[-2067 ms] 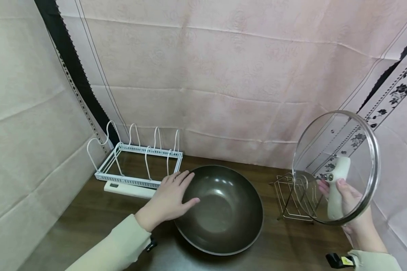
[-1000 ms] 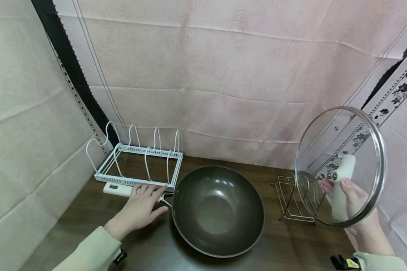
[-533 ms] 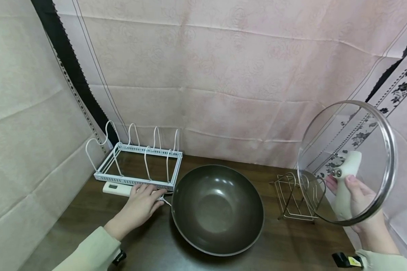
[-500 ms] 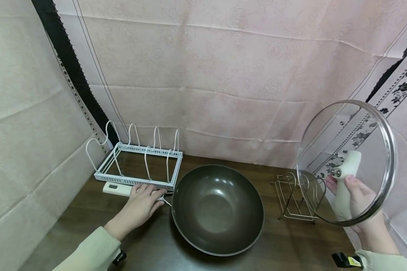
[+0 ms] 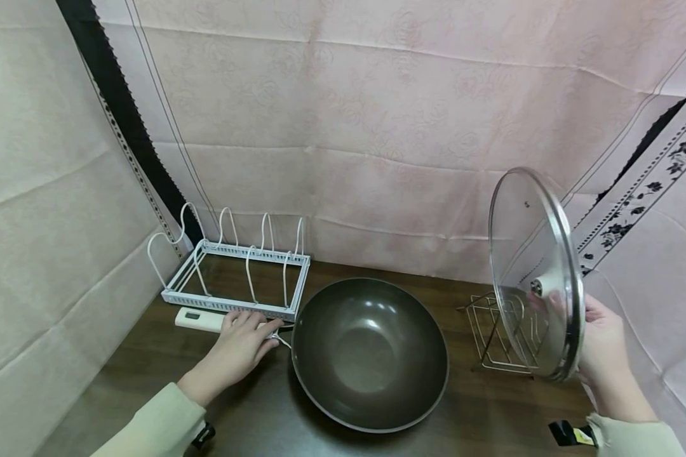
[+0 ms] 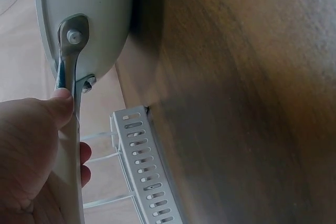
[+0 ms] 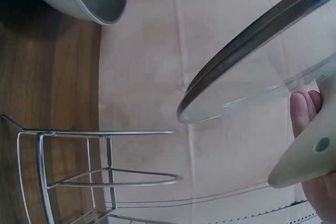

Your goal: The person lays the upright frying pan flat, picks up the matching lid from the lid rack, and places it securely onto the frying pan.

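Hands both occupied: left hand grips the wok handle on the bench; right hand holds the lid upright, off the bench, above the wire stand. Lid not yet racked. White rack sits just behind the handle, unloaded.

My L hand lies low, arm stretched fwd, thumb and fingers curled in a grip. My R hand is raised at the right, wrist upright, fingers wrapped tight.
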`<state>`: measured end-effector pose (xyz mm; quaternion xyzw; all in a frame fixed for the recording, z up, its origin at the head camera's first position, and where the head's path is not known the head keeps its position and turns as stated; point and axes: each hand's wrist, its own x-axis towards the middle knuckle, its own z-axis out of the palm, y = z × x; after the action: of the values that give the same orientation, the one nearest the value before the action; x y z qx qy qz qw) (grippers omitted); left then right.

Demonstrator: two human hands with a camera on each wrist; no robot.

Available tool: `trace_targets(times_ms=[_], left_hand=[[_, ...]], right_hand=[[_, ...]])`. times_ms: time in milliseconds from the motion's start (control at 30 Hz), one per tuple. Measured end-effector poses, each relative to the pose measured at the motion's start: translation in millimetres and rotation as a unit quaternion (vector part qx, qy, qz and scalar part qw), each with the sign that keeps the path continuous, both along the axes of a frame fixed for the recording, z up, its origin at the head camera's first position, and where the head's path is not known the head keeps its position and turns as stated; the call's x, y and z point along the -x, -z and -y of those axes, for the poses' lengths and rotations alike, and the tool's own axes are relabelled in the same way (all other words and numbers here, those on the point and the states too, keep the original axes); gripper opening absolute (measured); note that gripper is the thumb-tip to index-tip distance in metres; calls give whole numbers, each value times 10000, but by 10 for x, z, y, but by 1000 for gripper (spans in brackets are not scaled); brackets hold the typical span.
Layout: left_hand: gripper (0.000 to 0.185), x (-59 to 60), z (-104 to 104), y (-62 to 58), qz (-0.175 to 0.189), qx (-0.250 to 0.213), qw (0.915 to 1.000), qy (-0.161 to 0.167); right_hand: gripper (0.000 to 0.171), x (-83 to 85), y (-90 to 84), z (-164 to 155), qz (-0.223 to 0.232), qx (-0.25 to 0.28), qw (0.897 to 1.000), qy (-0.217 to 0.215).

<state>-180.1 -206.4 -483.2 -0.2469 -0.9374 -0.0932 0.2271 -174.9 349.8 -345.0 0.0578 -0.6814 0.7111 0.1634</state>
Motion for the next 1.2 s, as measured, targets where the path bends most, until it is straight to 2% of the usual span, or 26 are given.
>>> trace_targets(times_ms=[100,300,400,500,633,700,933,1000,1133,1200], left_hand=[[36,-12,-5,-16,13,-46,10000,11],[36,-19,-4,-28,39,-38,10000,-45],[37,-20,-1,-36,74,-40,9999,-69],[36,-25,1,-46,99,-49,9999,-72],[36,-25,3,-48,99,-74,9999,-47],[35,-19,2,-45,88,-82,9999,-22],[35,-14,-2,-49,90,-88,9999,24],[36,-11,-3,-48,95,-72,9999,25],[36,-12,-4,-39,119,-58,9999,18],[36,-13,-4,-32,124,-58,9999,12]], right_hand=[[29,25,1,61,-167,-86,9998,4],[29,40,-5,150,-437,-916,9934,539],[32,48,-7,189,-568,-1244,9891,545],[35,57,-4,232,-679,-1802,9797,558],[37,60,6,293,-760,-2645,9589,696],[37,57,7,325,-799,-2887,9515,701],[39,55,28,453,-1136,-3530,9259,720],[39,55,39,486,-1227,-3638,9209,674],[41,52,53,546,-1319,-3728,9172,496],[41,50,57,570,-1375,-3880,9100,490]])
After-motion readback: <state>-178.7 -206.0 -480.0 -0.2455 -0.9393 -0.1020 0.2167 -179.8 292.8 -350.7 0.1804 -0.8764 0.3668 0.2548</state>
